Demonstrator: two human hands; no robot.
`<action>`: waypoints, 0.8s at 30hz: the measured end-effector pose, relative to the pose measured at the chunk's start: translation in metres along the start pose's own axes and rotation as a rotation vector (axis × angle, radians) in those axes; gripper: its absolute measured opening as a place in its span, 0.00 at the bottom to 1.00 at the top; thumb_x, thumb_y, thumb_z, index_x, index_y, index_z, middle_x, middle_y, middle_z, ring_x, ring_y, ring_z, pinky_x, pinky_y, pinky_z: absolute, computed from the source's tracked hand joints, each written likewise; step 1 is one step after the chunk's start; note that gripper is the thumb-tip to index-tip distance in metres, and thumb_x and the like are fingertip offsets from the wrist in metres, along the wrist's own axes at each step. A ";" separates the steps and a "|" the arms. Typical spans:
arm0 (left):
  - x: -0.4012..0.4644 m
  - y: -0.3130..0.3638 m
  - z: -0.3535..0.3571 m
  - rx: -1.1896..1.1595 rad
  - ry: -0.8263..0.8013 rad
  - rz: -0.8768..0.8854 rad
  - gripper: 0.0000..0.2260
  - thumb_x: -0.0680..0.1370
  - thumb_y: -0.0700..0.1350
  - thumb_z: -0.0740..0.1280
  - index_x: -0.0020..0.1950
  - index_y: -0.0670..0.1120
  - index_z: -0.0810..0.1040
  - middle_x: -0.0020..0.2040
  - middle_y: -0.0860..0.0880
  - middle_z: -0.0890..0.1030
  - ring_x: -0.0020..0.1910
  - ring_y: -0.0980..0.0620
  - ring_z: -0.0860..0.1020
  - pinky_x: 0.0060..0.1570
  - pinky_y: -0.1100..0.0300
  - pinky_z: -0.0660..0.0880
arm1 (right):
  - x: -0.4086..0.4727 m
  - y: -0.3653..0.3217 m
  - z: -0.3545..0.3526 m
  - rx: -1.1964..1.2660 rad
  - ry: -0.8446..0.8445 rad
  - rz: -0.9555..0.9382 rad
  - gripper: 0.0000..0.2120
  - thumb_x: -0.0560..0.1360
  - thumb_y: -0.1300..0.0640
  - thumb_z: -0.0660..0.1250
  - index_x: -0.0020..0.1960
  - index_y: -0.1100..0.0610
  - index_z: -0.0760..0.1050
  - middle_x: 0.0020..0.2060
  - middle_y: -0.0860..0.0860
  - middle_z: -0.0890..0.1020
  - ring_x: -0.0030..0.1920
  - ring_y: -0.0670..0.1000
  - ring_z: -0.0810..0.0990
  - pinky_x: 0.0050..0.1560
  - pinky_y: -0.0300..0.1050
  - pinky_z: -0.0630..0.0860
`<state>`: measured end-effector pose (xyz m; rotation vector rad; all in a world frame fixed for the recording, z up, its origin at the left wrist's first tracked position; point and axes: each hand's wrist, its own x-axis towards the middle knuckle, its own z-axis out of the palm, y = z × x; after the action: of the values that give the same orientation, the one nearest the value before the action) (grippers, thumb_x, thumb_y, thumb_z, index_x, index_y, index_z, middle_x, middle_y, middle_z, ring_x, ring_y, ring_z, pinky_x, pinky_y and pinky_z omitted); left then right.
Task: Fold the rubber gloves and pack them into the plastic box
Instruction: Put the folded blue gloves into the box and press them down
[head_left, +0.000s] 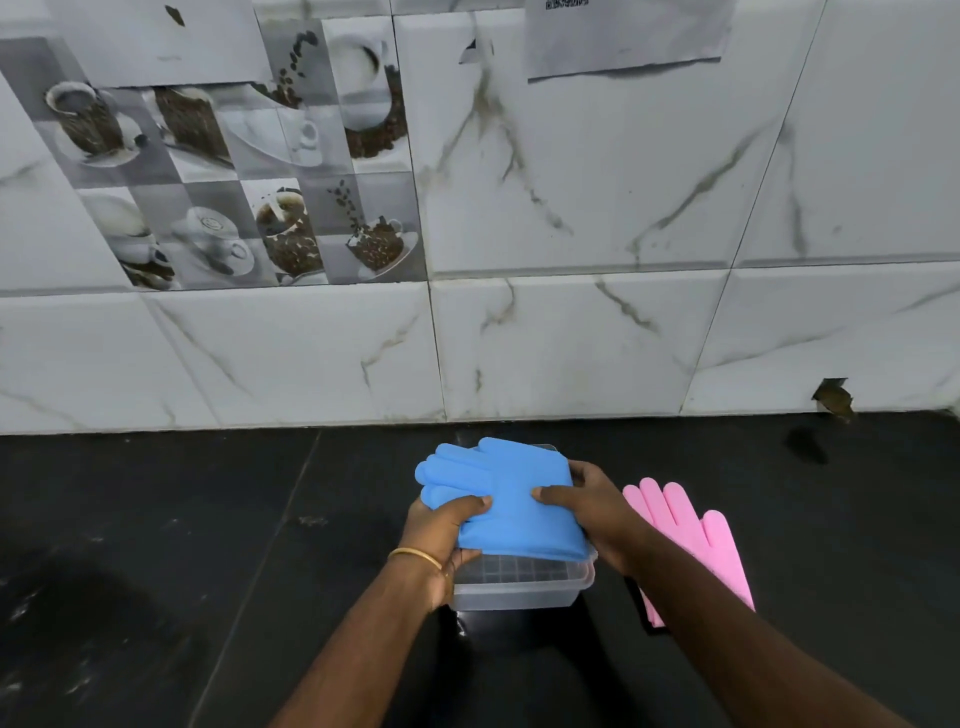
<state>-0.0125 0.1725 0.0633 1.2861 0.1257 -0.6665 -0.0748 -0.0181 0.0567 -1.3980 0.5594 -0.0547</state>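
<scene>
Two bare forearms reach out over a glossy black counter (156, 545) that runs back to a wall of white marble-look tiles (571, 338). A panel of coffee-cup picture tiles (249, 171) sits upper left, a sheet of paper (623, 41) is stuck near the top, and a chipped hole (834, 396) breaks the wall just above the counter on the right.

Folded blue rubber gloves (511, 501) lie as a flat bundle over the open top of a clear plastic box (519, 590), their fingers pointing left and overhanging the box's far left corner. The left hand (441, 530), a gold bangle (415, 556) on its wrist, grips the bundle's near left edge with thumb on top. The right hand (587, 501) pinches the right edge, thumb pressed on the blue.

Pink rubber gloves (696, 535) lie flat on the counter just right of the box, partly hidden behind the right forearm.
</scene>
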 end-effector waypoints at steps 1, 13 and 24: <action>0.000 -0.003 0.000 0.009 0.016 -0.007 0.18 0.68 0.37 0.75 0.57 0.46 0.79 0.49 0.44 0.86 0.47 0.43 0.85 0.43 0.48 0.82 | -0.001 0.002 -0.002 -0.116 0.042 -0.002 0.30 0.70 0.58 0.77 0.68 0.56 0.68 0.61 0.53 0.79 0.56 0.53 0.81 0.52 0.49 0.81; -0.001 -0.017 0.004 0.075 0.097 -0.041 0.18 0.71 0.31 0.71 0.58 0.42 0.76 0.53 0.40 0.83 0.49 0.37 0.83 0.51 0.34 0.78 | -0.011 0.021 -0.002 -1.102 0.093 -0.331 0.28 0.74 0.46 0.68 0.72 0.51 0.69 0.70 0.48 0.70 0.70 0.53 0.68 0.70 0.46 0.66; 0.016 -0.021 0.018 0.451 0.123 -0.116 0.19 0.69 0.30 0.71 0.57 0.42 0.74 0.52 0.40 0.80 0.49 0.42 0.80 0.41 0.54 0.79 | -0.012 0.027 0.021 -1.603 -0.002 -0.446 0.12 0.74 0.61 0.60 0.55 0.56 0.77 0.58 0.52 0.75 0.59 0.57 0.73 0.51 0.48 0.72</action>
<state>-0.0155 0.1471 0.0437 1.7651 0.1568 -0.7406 -0.0847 0.0108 0.0373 -3.0661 0.1913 0.0615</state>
